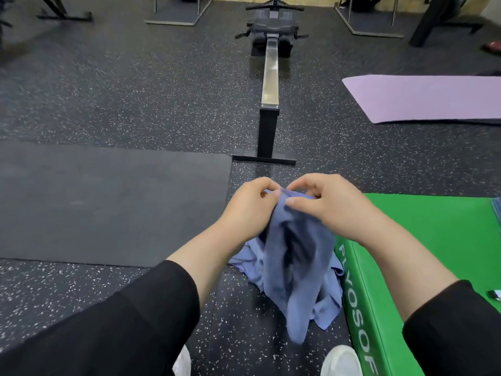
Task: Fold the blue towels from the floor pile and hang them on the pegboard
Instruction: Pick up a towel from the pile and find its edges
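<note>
A blue towel (295, 256) hangs in front of me, bunched and blurred, held up by its top edge. My left hand (252, 210) pinches that edge on the left, and my right hand (330, 204) pinches it close beside, fingers curled over the cloth. Beneath the hanging towel, the floor pile of blue towels (252, 264) lies crumpled on the speckled rubber floor, against the side of a green foam box. The pegboard is not in view.
The green plyo box (423, 240) stands at my right, with a blue folded edge (496, 210) at its far corner. A rowing machine (269, 85) runs ahead. A dark mat (108, 204) lies left, a purple mat (423, 99) right. My white shoes (341, 360) are below.
</note>
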Motion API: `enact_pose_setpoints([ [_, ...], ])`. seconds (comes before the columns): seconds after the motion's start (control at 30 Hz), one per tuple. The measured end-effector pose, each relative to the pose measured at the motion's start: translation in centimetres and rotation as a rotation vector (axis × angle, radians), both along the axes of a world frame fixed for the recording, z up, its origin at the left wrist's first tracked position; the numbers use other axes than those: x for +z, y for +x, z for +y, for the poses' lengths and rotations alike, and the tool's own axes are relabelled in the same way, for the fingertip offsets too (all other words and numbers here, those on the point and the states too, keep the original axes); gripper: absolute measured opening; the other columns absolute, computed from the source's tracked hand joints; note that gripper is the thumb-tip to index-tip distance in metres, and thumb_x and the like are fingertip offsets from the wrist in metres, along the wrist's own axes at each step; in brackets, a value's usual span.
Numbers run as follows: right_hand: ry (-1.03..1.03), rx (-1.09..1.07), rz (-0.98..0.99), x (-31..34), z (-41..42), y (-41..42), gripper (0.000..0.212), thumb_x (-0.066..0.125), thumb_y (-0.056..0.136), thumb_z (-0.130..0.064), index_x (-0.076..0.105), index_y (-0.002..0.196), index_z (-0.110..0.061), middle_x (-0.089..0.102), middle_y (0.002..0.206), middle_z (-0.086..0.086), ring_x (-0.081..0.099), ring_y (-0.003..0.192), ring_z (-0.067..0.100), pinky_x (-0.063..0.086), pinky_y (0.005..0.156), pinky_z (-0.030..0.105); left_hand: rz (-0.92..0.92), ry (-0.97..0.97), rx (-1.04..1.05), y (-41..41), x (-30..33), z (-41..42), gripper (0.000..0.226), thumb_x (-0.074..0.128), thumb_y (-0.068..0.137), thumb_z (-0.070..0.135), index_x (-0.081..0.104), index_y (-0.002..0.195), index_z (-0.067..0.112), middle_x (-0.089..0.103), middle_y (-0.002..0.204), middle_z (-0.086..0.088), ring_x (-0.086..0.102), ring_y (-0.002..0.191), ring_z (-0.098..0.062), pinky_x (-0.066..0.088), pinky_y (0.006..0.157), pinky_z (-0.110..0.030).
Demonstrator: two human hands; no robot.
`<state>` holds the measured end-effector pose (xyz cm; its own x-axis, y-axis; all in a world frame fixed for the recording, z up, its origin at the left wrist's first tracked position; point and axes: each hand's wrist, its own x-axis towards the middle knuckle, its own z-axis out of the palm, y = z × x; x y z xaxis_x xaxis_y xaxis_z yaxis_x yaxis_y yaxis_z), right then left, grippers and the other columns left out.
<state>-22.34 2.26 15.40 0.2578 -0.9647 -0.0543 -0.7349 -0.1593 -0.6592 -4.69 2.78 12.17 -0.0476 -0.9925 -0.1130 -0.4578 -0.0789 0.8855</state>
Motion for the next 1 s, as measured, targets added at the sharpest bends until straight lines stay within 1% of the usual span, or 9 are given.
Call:
enact_pose_setpoints([
  [0.07, -0.027, -0.022, 0.033, -0.1, -0.5, -0.2, 0.007, 0.072, 0.091, -0.033, 0.074, 0.089, -0.026, 0.070, 0.078, -0.008, 0.062, 0.076, 0.010, 0.045, 0.070, 0.023, 0.032, -0.016, -0.060, 0.4, 0.4, -0.3, 0.020, 0.061, 0.098, 0.031, 0.066, 0.079, 0.027, 0.064, 0.066, 0.008, 0.050, 0.055, -0.007, 0.043, 0.055, -0.029],
  [0.2, -0.109, -0.190, -0.050, -0.1, -1.3, -0.9, 0.012, 0.065, 0.095, -0.027, 0.072, 0.086, -0.022, 0.066, 0.077, -0.014, 0.055, 0.071, 0.001, 0.036, 0.060, 0.006, -0.263, -0.082, -0.209, 1.8, 0.5, -1.0, 0.019, 0.066, 0.094, 0.031, 0.061, 0.080, 0.021, 0.059, 0.066, 0.009, 0.050, 0.060, -0.009, 0.035, 0.048, -0.017],
  [0.3, -0.101, -0.297, -0.085, -0.1, -1.7, -1.6, 0.012, 0.065, 0.095, -0.026, 0.073, 0.089, -0.019, 0.067, 0.080, -0.008, 0.058, 0.078, 0.015, 0.035, 0.060, 0.005, -0.372, -0.074, -0.089, 3.5, -0.1, -1.7, 0.022, 0.067, 0.094, 0.030, 0.058, 0.078, 0.018, 0.053, 0.064, 0.009, 0.048, 0.060, -0.012, 0.030, 0.045, -0.019],
  [0.43, -0.034, -0.212, -0.058, 0.0, -1.4, -1.7, 0.022, 0.072, 0.089, -0.032, 0.071, 0.111, -0.029, 0.073, 0.097, -0.001, 0.066, 0.091, 0.016, 0.047, 0.079, 0.020, -0.178, -0.097, -0.030, 3.6, 0.6, -1.5, 0.028, 0.072, 0.090, 0.030, 0.059, 0.069, 0.018, 0.049, 0.057, 0.009, 0.038, 0.049, -0.004, 0.030, 0.046, -0.018],
  [0.53, 0.014, -0.042, -0.051, 0.2, -1.0, -0.8, 0.040, 0.075, 0.087, -0.033, 0.065, 0.125, -0.038, 0.069, 0.092, -0.016, 0.059, 0.076, -0.002, 0.044, 0.075, 0.011, -0.063, -0.041, -0.152, 2.2, 1.8, -0.4, 0.018, 0.068, 0.094, 0.030, 0.069, 0.080, 0.018, 0.059, 0.062, 0.004, 0.046, 0.055, -0.006, 0.035, 0.048, -0.020],
  [0.63, 0.041, 0.030, -0.053, -0.1, -0.9, -0.4, 0.037, 0.071, 0.091, -0.029, 0.066, 0.126, -0.040, 0.070, 0.107, -0.023, 0.059, 0.094, -0.007, 0.042, 0.085, 0.009, -0.016, -0.005, -0.221, 1.3, 2.6, 0.1, 0.017, 0.058, 0.098, 0.019, 0.074, 0.096, 0.025, 0.069, 0.079, -0.002, 0.051, 0.065, -0.007, 0.040, 0.059, -0.022],
  [0.77, 0.001, -0.035, -0.067, -0.4, -1.0, -0.6, 0.007, 0.068, 0.093, -0.029, 0.074, 0.095, -0.029, 0.074, 0.085, -0.012, 0.066, 0.086, 0.007, 0.047, 0.080, 0.022, 0.061, 0.070, -0.183, 1.3, 2.4, 0.0, 0.031, 0.056, 0.091, 0.008, 0.063, 0.110, 0.033, 0.064, 0.076, 0.005, 0.050, 0.062, -0.007, 0.040, 0.058, -0.021],
  [0.87, -0.028, -0.134, -0.045, -0.6, -1.3, -0.8, 0.013, 0.066, 0.094, -0.028, 0.072, 0.084, -0.022, 0.072, 0.080, -0.005, 0.063, 0.080, 0.016, 0.043, 0.069, 0.020, -0.071, 0.103, -0.119, 1.9, 1.7, -0.4, 0.029, 0.058, 0.089, 0.010, 0.057, 0.110, 0.030, 0.060, 0.075, 0.006, 0.049, 0.058, -0.011, 0.039, 0.053, -0.024],
  [1.0, -0.005, -0.224, -0.035, -1.1, -1.6, -1.2, 0.021, 0.064, 0.093, -0.024, 0.065, 0.072, -0.020, 0.051, 0.049, -0.015, 0.042, 0.049, 0.003, 0.033, 0.048, 0.015, -0.345, 0.057, -0.016, 3.2, 1.4, -1.0, 0.020, 0.050, 0.088, 0.009, 0.064, 0.095, 0.021, 0.067, 0.086, 0.000, 0.057, 0.070, -0.018, 0.039, 0.057, -0.027],
])
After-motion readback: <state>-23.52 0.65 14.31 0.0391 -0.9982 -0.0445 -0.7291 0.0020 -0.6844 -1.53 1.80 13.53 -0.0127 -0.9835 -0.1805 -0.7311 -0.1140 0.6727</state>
